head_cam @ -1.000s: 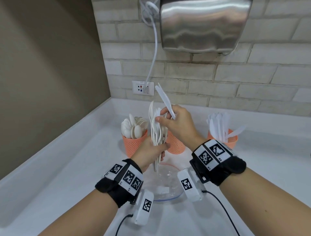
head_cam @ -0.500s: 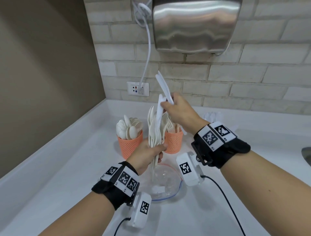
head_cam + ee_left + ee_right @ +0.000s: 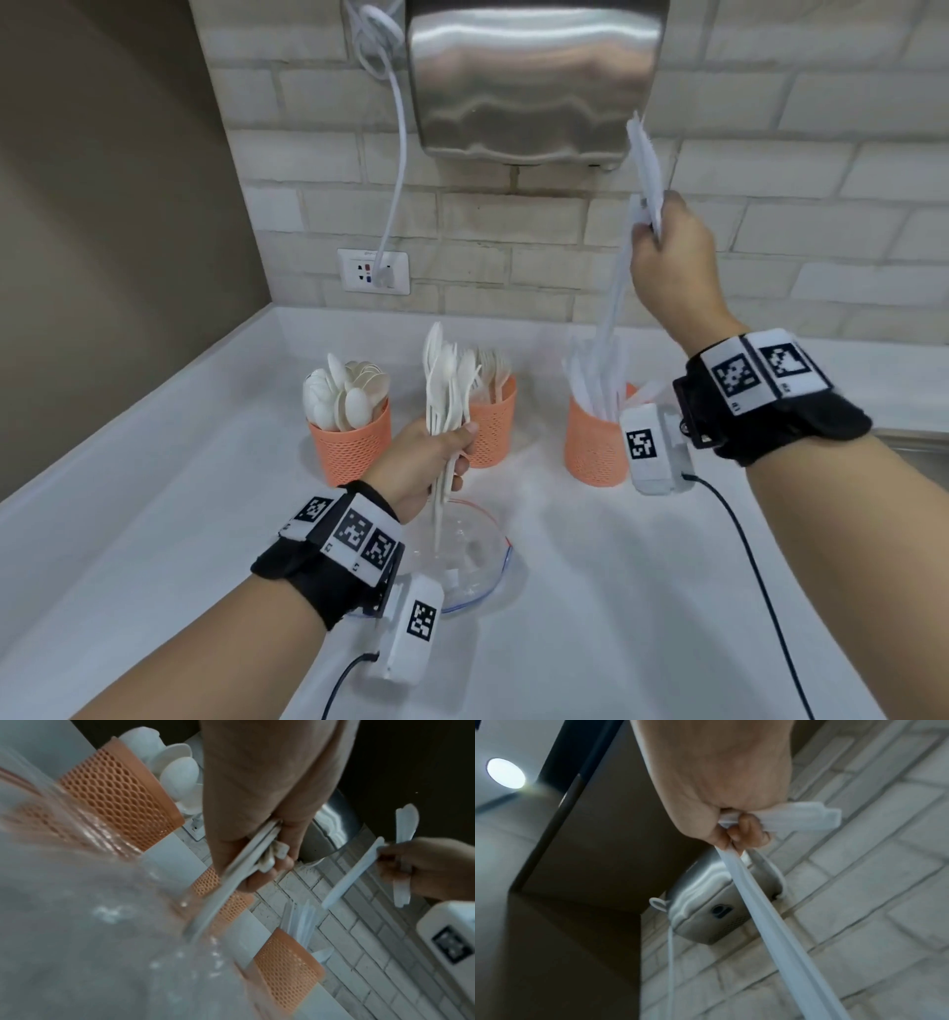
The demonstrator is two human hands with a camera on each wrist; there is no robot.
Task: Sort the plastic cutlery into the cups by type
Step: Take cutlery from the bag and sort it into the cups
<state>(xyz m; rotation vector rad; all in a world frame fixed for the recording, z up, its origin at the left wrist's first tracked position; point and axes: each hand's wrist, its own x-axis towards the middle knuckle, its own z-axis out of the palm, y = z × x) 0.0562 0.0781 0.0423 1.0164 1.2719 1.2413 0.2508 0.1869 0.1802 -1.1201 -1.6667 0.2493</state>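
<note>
Three orange mesh cups stand in a row on the counter: the left cup (image 3: 349, 449) holds spoons, the middle cup (image 3: 494, 434) forks, the right cup (image 3: 593, 447) knives. My left hand (image 3: 426, 462) grips an upright bundle of white cutlery (image 3: 445, 390) in front of the middle cup; in the left wrist view its fingers (image 3: 259, 880) wrap the handles. My right hand (image 3: 672, 257) is raised above the right cup and pinches white knives (image 3: 644, 164); one knife (image 3: 613, 308) hangs down towards that cup. The right wrist view shows the knives (image 3: 770, 912) in my right hand's fingers (image 3: 746, 833).
A clear zip bag (image 3: 464, 557) lies under my left hand. A steel hand dryer (image 3: 529, 77) hangs on the brick wall just left of my right hand, with its cord plugged into a socket (image 3: 374, 271). A brown side wall (image 3: 102, 231) closes the left.
My right hand left the bundle and moved right and up with the knives, now above the right cup. The left hand kept its grip on the bundle.
</note>
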